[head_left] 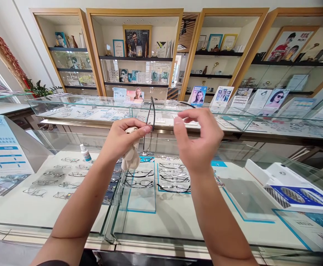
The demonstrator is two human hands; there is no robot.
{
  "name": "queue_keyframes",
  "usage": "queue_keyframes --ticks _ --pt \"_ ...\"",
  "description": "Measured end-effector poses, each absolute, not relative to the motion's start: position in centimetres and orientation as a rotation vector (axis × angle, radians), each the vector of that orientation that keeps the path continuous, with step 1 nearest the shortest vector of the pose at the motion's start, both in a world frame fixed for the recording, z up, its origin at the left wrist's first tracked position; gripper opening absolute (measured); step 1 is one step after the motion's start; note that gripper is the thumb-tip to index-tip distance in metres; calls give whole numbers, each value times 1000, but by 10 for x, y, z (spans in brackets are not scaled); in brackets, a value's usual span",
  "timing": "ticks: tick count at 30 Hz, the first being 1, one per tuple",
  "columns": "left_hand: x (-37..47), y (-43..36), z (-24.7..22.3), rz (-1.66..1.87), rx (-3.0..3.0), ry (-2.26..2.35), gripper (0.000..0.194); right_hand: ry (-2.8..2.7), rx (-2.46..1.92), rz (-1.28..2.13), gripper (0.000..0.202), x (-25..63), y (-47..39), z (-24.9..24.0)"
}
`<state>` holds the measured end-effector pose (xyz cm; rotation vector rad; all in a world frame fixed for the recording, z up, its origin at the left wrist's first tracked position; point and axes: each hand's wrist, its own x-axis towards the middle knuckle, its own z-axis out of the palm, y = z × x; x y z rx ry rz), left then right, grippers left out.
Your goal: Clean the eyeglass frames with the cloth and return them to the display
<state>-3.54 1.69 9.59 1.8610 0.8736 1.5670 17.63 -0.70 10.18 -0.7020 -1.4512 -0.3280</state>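
The left hand (122, 138) is closed around a pale cloth (130, 155), its thumb and fingers pinching a pair of thin dark glasses (150, 117). The right hand (198, 138) is loosely curled, fingertips closed on the frame's other side. The glasses sit high above the glass counter (178, 218), seen edge-on, one temple running upward.

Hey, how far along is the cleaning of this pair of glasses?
Looks mid-way. Done: one thin dark-framed pair of glasses is out of the display and raised above the glass counter. In hand: the left hand pinches the frame along with a pale cloth; the right hand holds the other side. Left: whether the lenses are wiped clean cannot be told.
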Motion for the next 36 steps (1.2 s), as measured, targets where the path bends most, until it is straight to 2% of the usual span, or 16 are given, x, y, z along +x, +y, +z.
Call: queue_keyframes --ticks 2,6,9,29,36 --pt "-35 16 97 1576 1868 861 24 -1540 -735 -285 12 171 -6 101" --pt "-35 13 98 1576 1893 847 26 -1594 -769 -310 39 165 2 96" --pt "-34 12 98 1577 1903 845 24 -1604 -809 -341 51 164 6 94" --pt "-29 11 94 1574 1872 809 25 -1621 -814 -396 56 167 11 88" --pt "-26 13 94 1639 1856 825 26 -1642 -815 -399 65 170 14 88"
